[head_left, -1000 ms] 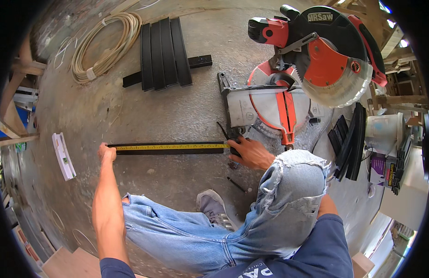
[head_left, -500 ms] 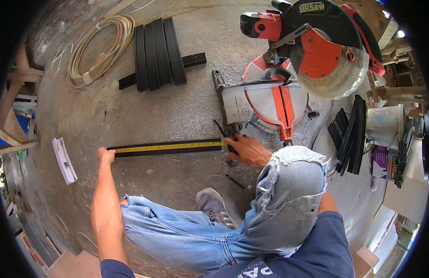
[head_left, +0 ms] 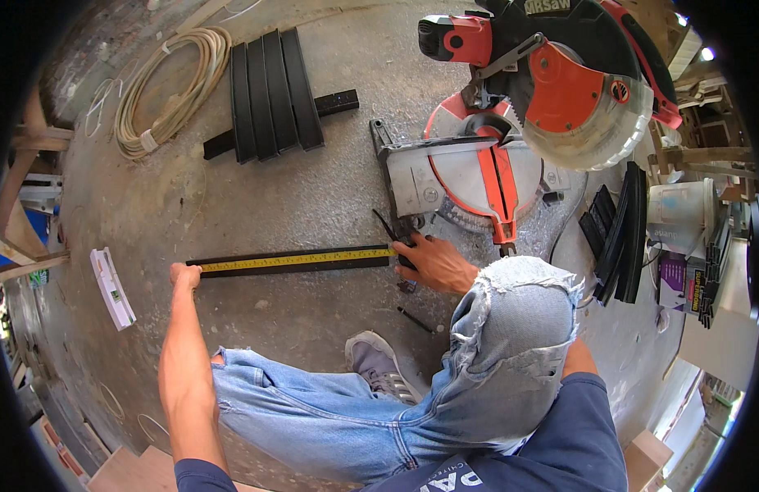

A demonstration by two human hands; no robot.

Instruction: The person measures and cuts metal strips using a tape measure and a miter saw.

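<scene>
A black metal bar lies crosswise on the concrete floor, with the yellow blade of a tape measure stretched along its top. At its left end my left hand is closed, fingers pinching the tip of the blade against the bar. My right hand wraps round the dark case of the tape measure at the bar's other end, hiding most of it. Just behind that hand stands the red and black miter saw, its blade head raised. A thin black marker rests on the floor nearer to me.
Several black bars lie across another bar at the far left, beside a coiled hose. A white strip-shaped object is by my left hand. On the right are black offcuts, a white bucket and a purple box.
The view has shifted slightly, so the scene sits a little further left. Both hands keep their places on the bar and tape measure.
</scene>
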